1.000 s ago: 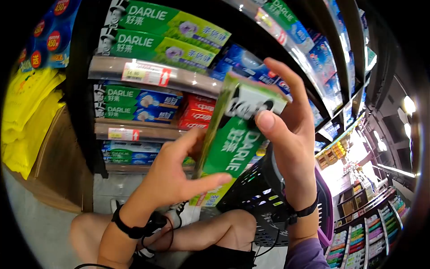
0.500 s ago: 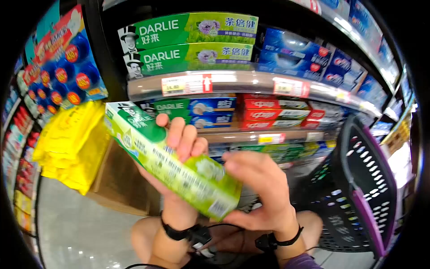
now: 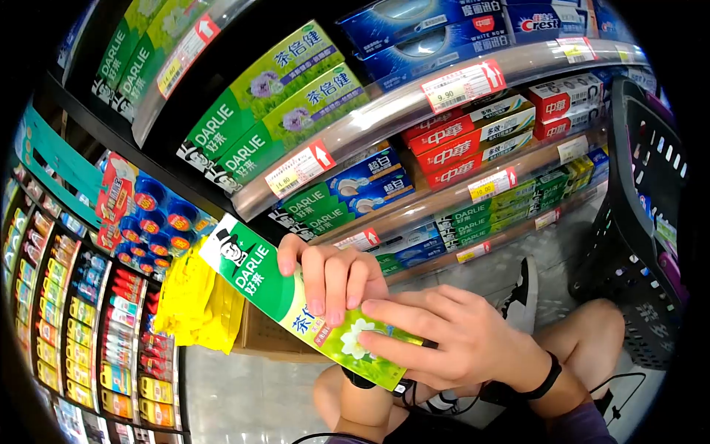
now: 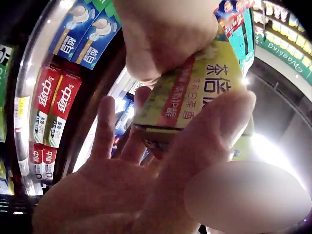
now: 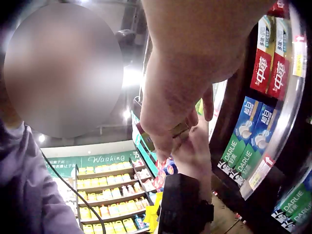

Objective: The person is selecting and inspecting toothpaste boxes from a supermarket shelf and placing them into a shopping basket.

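Note:
A green Darlie toothpaste box (image 3: 292, 303) slants across the head view, its printed front turned up. My left hand (image 3: 336, 277) grips it around the middle, fingers curled over the upper edge. The left wrist view shows the thumb (image 4: 209, 126) against the box (image 4: 195, 92). My right hand (image 3: 458, 337) holds the lower right end, two fingers laid across the front by the white flower. Its thumb is hidden in the head view.
Shelves ahead hold Darlie boxes (image 3: 259, 89), blue boxes (image 3: 429, 52) and red boxes (image 3: 481, 140). A black basket (image 3: 629, 244) stands at right. Yellow bags (image 3: 196, 300) lie over a cardboard carton (image 3: 270, 333) at left. Crossed legs (image 3: 584, 348) are below.
The box was turned over from its side to its front, and both hands shifted along it. The right hand moved onto its lower end. The head view swung left.

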The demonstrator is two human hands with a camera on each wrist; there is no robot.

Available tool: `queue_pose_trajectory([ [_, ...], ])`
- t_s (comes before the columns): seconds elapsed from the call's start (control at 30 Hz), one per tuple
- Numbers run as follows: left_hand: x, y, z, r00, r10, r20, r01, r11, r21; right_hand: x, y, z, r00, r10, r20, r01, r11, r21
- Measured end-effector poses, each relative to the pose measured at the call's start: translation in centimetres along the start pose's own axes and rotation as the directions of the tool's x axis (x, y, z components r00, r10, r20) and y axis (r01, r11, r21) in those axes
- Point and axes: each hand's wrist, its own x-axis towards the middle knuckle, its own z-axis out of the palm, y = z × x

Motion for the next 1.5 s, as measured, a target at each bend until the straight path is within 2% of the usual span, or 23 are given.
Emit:
queue_pose_trajectory([
  [0.1, 0.1, 0.1, 0.8, 0.992, 0.039, -0.118, -0.032, 0.998, 0.054, -0.2, -0.2, -0.8, 0.995, 0.077, 0.056, -0.086, 0.982, 0.171],
  [0.17, 0.5, 0.0, 2.6, 0.995, -0.009, -0.102, 0.021, 0.992, 0.127, -0.1, 0.1, -1.2, 0.968, 0.233, -0.098, -0.122, 0.77, 0.626],
  [0.2, 0.7, -0.7, 4.0, 0.992, 0.032, -0.121, -0.004, 0.974, 0.228, -0.2, 1.4, -1.8, 0.984, 0.146, -0.105, -0.05, 0.78, 0.624],
  [0.3, -0.4, -0.3, 3.4, 0.995, -0.013, 0.096, -0.03, 0.899, 0.436, -0.5, 0.0, -2.6, 0.797, 0.603, -0.025, -0.122, 0.202, 0.972],
  [0.37, 0.3, -0.5, 3.3, 0.956, -0.182, 0.23, 0.031, 0.841, 0.541, 0.1, 0.5, -3.6, 0.722, 0.692, -0.027, -0.157, 0.202, 0.967],
  [0.4, -0.3, -0.9, 4.7, 0.966, -0.217, 0.138, 0.089, 0.785, 0.613, 0.6, 0.6, -4.0, 0.687, 0.726, -0.03, -0.168, 0.199, 0.965],
  [0.43, -0.4, -0.9, 3.6, 0.962, -0.207, 0.18, 0.029, 0.729, 0.684, 1.6, 0.4, -4.2, 0.608, 0.791, -0.073, -0.202, 0.243, 0.949],
  [0.57, 0.1, -2.5, 2.8, 0.983, -0.079, 0.164, -0.076, 0.637, 0.767, 3.9, 1.3, -4.5, 0.569, 0.818, -0.082, -0.246, 0.265, 0.932],
  [0.67, 0.2, -3.2, 3.3, 0.988, -0.016, 0.153, -0.121, 0.532, 0.838, 5.0, 1.8, -3.6, 0.576, 0.806, -0.136, -0.06, 0.208, 0.976],
  [0.73, -0.2, -3.8, 3.2, 0.99, 0.117, 0.076, -0.131, 0.592, 0.795, 4.8, 2.2, -2.8, 0.634, 0.741, -0.22, 0.078, 0.222, 0.972],
  [0.8, 0.0, -4.5, 3.6, 0.988, 0.147, 0.04, -0.12, 0.587, 0.801, 4.0, 3.2, -2.5, 0.698, 0.688, -0.2, 0.045, 0.236, 0.971],
  [0.87, 1.3, -6.4, 4.0, 0.943, 0.266, -0.202, -0.046, 0.704, 0.709, 4.9, 3.6, -1.5, 0.737, 0.602, -0.305, 0.184, 0.255, 0.949],
  [1.0, 4.0, -7.4, 1.7, 0.965, 0.241, -0.103, -0.118, 0.751, 0.649, 6.1, 4.6, -1.8, 0.77, 0.611, -0.183, 0.196, 0.046, 0.98],
  [1.03, 5.0, -7.1, 0.4, 0.987, 0.148, 0.057, -0.155, 0.821, 0.549, 6.4, 5.2, -2.2, 0.802, 0.573, -0.171, 0.206, 0.004, 0.978],
  [1.07, 5.3, -7.1, -0.1, 0.986, 0.153, 0.063, -0.162, 0.821, 0.548, 6.5, 5.9, -2.9, 0.806, 0.566, -0.17, 0.204, 0.005, 0.979],
  [1.13, 5.9, -6.9, -1.1, 0.993, 0.067, 0.097, -0.114, 0.761, 0.639, 6.8, 7.0, -4.2, 0.881, 0.471, -0.041, 0.169, -0.232, 0.958],
  [1.2, 6.1, -6.7, -2.0, 0.994, 0.07, 0.08, -0.106, 0.735, 0.67, 7.3, 6.8, -4.3, 0.893, 0.45, 0.007, 0.154, -0.321, 0.935],
  [1.27, 5.9, -8.0, -3.6, 0.982, 0.174, 0.073, -0.181, 0.761, 0.623, 8.1, 6.1, -3.8, 0.842, 0.539, 0.039, 0.209, -0.391, 0.896],
  [1.3, 5.6, -9.8, -3.7, 0.968, 0.246, 0.054, -0.245, 0.867, 0.435, 8.9, 5.1, -3.3, 0.764, 0.643, 0.05, 0.284, -0.406, 0.869],
  [1.37, 7.0, -13.0, -5.7, 0.919, 0.352, 0.178, -0.391, 0.871, 0.297, 10.6, 2.1, -2.4, 0.468, 0.881, 0.07, 0.504, -0.332, 0.797],
  [1.43, 8.3, -14.7, -7.5, 0.737, 0.554, 0.387, -0.598, 0.802, -0.01, 11.6, 1.3, -1.5, 0.231, 0.969, 0.088, 0.581, -0.21, 0.787],
  [1.47, 7.9, -14.8, -7.5, 0.736, 0.559, 0.383, -0.607, 0.794, 0.008, 11.2, 2.0, -1.1, 0.228, 0.967, 0.109, 0.572, -0.224, 0.789],
  [1.5, 7.9, -14.9, -6.7, 0.78, 0.559, 0.283, -0.569, 0.821, -0.052, 10.4, 3.7, -0.9, 0.4, 0.916, 0.038, 0.476, -0.243, 0.846],
])
